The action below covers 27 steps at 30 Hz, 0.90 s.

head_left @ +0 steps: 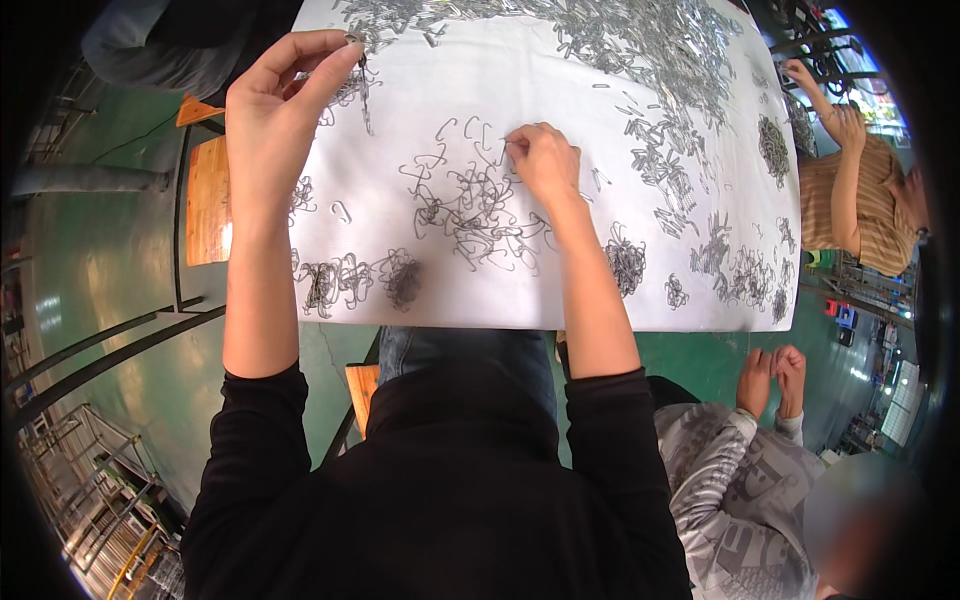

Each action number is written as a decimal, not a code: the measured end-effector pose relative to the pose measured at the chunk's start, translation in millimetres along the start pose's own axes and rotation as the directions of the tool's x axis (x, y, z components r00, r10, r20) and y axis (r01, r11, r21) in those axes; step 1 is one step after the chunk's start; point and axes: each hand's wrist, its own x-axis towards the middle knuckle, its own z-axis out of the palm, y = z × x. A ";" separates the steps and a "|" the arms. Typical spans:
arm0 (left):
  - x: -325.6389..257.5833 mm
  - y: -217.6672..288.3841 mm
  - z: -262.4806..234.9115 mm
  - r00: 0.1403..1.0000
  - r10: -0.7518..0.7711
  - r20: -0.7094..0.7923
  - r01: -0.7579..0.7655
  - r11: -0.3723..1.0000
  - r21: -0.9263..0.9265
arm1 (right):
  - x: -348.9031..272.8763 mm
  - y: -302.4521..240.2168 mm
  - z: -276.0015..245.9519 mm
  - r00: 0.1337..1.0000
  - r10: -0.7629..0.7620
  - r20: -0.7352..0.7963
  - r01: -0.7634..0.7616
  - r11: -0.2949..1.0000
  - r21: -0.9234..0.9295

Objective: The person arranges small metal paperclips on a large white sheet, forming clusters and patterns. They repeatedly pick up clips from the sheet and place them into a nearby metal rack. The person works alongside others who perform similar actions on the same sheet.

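A tangle of bent wire hooks [470,215] lies mid-table, too many to count. The right hand [545,160] pinches one hook at its edge. The left hand [275,95] is raised, pinching another hook [357,42]. Two co-workers sit beside the white table [560,290]; the floor is green.

A white-covered table [600,290] fills the upper middle of the frame, strewn with tangled grey wire hooks [470,210] at centre and straighter metal pieces [650,50] heaped along its upper right.
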 end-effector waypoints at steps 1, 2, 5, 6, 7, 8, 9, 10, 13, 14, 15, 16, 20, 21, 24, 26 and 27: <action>-1.8 0.8 -3.4 1.000 -0.006 -0.013 0.006 1.000 0.007 | 6.8 -7.5 6.0 1.000 0.021 0.005 -0.021 1.000 0.017; -3.9 2.0 -6.9 1.000 -0.012 -0.026 0.013 1.000 0.015 | 13.5 -14.6 12.0 0.999 0.038 0.005 -0.039 0.999 0.032; -12.0 5.0 -15.9 1.000 -0.027 -0.013 0.027 1.000 -0.015 | 31.4 -32.2 21.1 0.993 -0.121 0.011 0.121 0.993 -0.019; -14.6 5.6 -18.2 1.000 -0.015 -0.003 0.015 1.000 -0.027 | 35.9 -36.8 22.0 0.987 -0.157 0.041 0.159 0.986 -0.051; -17.7 7.7 -21.0 1.000 0.017 0.006 -0.017 0.999 -0.044 | 40.2 -40.7 19.4 0.976 -0.193 0.097 0.205 0.971 -0.124; -20.0 8.2 -22.2 1.000 0.026 0.014 -0.026 0.999 -0.029 | 46.4 -42.1 14.4 0.964 -0.200 0.175 0.234 0.951 -0.204; -21.9 9.0 -23.5 0.999 0.020 0.027 -0.019 1.000 -0.012 | 50.6 -44.5 10.5 0.949 -0.203 0.242 0.269 0.922 -0.279; -23.5 10.4 -24.8 0.999 0.030 0.044 -0.029 1.000 -0.002 | 53.0 -48.4 8.0 0.929 -0.211 0.304 0.313 0.887 -0.340; -30.1 10.4 -21.3 0.997 0.004 0.080 -0.005 1.000 0.018 | 52.4 -49.7 -0.8 0.895 -0.195 0.401 0.378 0.810 -0.448; -31.4 9.8 -19.8 0.996 -0.003 0.089 0.002 1.000 0.012 | 47.8 -46.9 -2.6 0.900 -0.178 0.397 0.358 0.821 -0.444; -32.0 9.6 -19.8 0.995 0.003 0.095 -0.003 1.000 0.001 | 44.3 -44.8 -3.8 0.901 -0.161 0.403 0.345 0.829 -0.440; -31.8 9.0 -19.6 0.995 0.021 0.094 -0.021 1.000 -0.002 | 42.3 -42.5 -4.3 0.920 -0.153 0.361 0.309 0.850 -0.427; -34.5 13.0 -19.5 0.996 0.026 0.087 -0.026 1.000 0.003 | 37.7 -47.2 7.7 0.915 -0.309 0.260 0.374 0.891 -0.258; -35.0 14.7 -18.1 0.996 0.019 0.085 -0.020 1.000 0.006 | 40.3 -52.1 12.7 0.898 -0.372 0.233 0.419 0.885 -0.202; -38.9 23.3 -16.7 0.996 0.001 0.085 -0.002 1.000 0.018 | 50.9 -68.6 24.3 0.846 -0.418 0.331 0.487 0.858 -0.161; -39.4 27.1 -20.2 0.996 0.018 0.086 -0.021 0.999 0.029 | 51.8 -72.0 23.8 0.895 -0.335 0.294 0.419 0.859 -0.295; -40.8 27.7 -21.9 0.996 0.033 0.086 -0.036 0.999 0.032 | 49.1 -70.4 21.7 0.923 -0.281 0.263 0.365 0.858 -0.361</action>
